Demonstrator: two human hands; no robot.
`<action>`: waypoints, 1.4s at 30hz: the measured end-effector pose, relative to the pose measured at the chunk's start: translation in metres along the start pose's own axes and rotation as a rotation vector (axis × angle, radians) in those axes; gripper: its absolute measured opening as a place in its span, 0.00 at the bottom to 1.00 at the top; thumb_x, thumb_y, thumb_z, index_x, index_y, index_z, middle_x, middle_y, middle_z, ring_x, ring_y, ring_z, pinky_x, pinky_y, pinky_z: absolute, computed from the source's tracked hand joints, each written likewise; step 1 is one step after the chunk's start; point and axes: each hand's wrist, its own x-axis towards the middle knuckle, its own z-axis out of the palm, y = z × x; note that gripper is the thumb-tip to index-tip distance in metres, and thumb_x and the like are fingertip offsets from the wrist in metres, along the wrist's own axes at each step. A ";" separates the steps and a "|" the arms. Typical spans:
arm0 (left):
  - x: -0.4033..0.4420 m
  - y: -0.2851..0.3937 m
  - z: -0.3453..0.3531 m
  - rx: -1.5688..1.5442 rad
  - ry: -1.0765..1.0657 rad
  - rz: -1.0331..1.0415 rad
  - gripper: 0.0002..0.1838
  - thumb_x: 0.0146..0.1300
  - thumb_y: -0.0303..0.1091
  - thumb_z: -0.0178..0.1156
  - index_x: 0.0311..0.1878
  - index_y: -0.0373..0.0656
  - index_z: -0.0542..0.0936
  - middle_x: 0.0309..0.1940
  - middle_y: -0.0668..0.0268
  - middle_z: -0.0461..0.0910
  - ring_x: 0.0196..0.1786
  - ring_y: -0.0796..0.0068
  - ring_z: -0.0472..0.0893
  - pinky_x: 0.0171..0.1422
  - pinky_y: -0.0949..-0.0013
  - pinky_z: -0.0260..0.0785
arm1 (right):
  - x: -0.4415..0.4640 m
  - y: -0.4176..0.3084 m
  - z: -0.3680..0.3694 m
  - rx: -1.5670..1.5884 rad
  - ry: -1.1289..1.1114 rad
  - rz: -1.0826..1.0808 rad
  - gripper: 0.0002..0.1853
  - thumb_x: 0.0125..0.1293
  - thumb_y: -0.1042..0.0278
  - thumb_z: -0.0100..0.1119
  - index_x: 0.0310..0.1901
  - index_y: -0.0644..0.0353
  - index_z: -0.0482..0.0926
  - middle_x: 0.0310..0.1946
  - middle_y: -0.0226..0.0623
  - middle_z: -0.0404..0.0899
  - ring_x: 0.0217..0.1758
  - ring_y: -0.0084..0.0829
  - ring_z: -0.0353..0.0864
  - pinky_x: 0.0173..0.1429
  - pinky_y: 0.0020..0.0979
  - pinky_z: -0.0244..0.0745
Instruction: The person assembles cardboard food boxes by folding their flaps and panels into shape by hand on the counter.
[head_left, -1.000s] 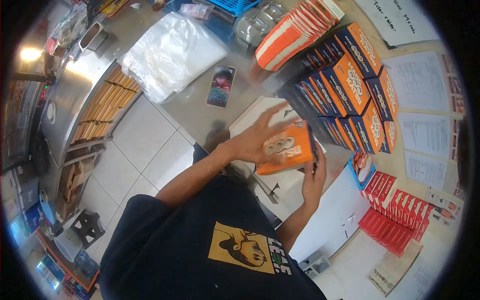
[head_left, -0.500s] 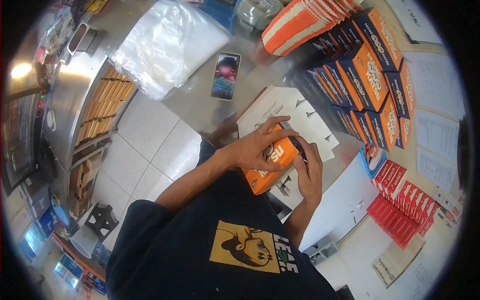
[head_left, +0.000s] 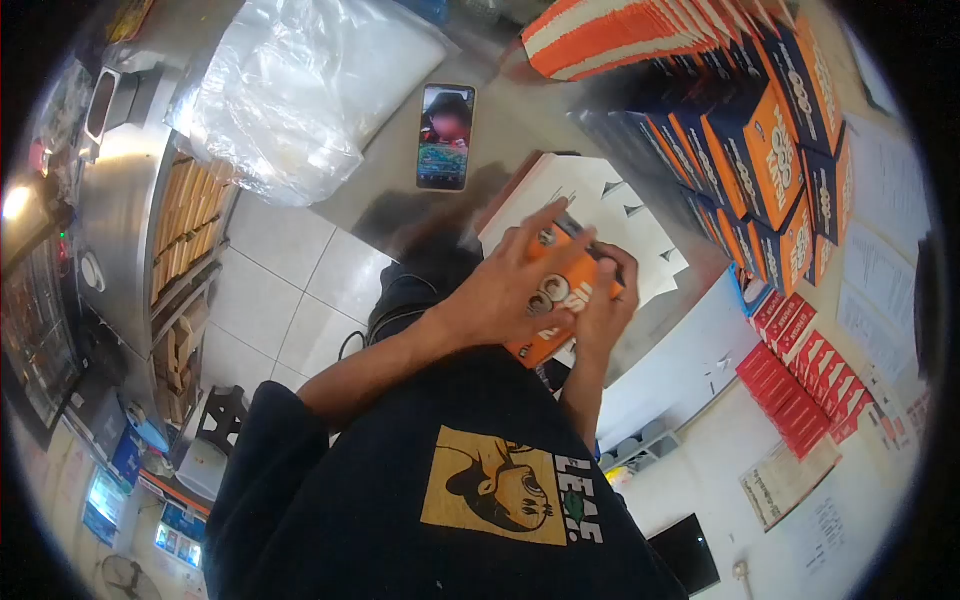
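An orange printed carton (head_left: pixel 560 290) is held between both hands above the steel table's front edge. My left hand (head_left: pixel 515 275) lies over its printed face, fingers reaching along the upper end and thumb near the lower part, somewhat blurred. Around the carton's right side my right hand (head_left: pixel 608 305) is wrapped, thumb on the front. Beneath and behind the hands are white flat carton blanks (head_left: pixel 580 190) with small cut slots. The carton's underside is hidden.
A phone (head_left: pixel 446 138) lies beyond my hands, beside clear plastic bags (head_left: pixel 305 90). Stacked orange and navy cartons (head_left: pixel 755 160) stand at the right, near orange-striped paper containers (head_left: pixel 620 40). Red boxes (head_left: pixel 800 370) sit farther right. A metal counter (head_left: pixel 130 200) is at the left.
The carton has been turned in my hands, so more of its printed orange face shows. My right hand has shifted along its side. The camera view has moved slightly.
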 end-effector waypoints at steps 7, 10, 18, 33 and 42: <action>0.016 -0.009 -0.018 -0.620 0.063 -0.336 0.55 0.54 0.41 0.80 0.79 0.41 0.55 0.71 0.45 0.66 0.70 0.60 0.74 0.71 0.58 0.71 | 0.028 -0.037 0.015 0.249 0.135 -0.017 0.48 0.64 0.27 0.60 0.69 0.66 0.67 0.54 0.44 0.78 0.59 0.30 0.77 0.65 0.35 0.72; 0.015 -0.013 -0.014 -0.663 0.106 -0.320 0.52 0.54 0.46 0.79 0.75 0.35 0.60 0.60 0.46 0.77 0.60 0.59 0.81 0.66 0.59 0.74 | 0.030 -0.040 0.017 0.434 0.043 0.017 0.50 0.62 0.28 0.63 0.72 0.63 0.63 0.57 0.45 0.78 0.62 0.30 0.77 0.65 0.35 0.73; 0.016 -0.007 -0.016 -0.793 0.310 -0.224 0.30 0.63 0.44 0.75 0.58 0.34 0.74 0.48 0.61 0.84 0.50 0.75 0.83 0.55 0.69 0.78 | 0.018 -0.055 0.019 0.375 -0.079 0.053 0.55 0.57 0.41 0.77 0.77 0.60 0.57 0.61 0.41 0.76 0.60 0.30 0.79 0.62 0.30 0.77; 0.009 0.034 0.005 -0.844 0.279 -0.208 0.31 0.65 0.32 0.69 0.66 0.33 0.65 0.52 0.54 0.81 0.53 0.69 0.84 0.56 0.67 0.78 | -0.044 -0.010 -0.020 0.150 -0.109 0.152 0.30 0.75 0.54 0.57 0.69 0.67 0.65 0.56 0.41 0.77 0.57 0.30 0.78 0.60 0.32 0.74; 0.033 0.064 0.047 -1.039 0.125 -0.020 0.38 0.70 0.59 0.61 0.71 0.40 0.65 0.51 0.60 0.73 0.50 0.69 0.73 0.59 0.61 0.68 | -0.009 0.005 -0.104 0.536 0.422 0.041 0.28 0.77 0.56 0.56 0.70 0.64 0.67 0.61 0.36 0.76 0.63 0.26 0.76 0.68 0.34 0.72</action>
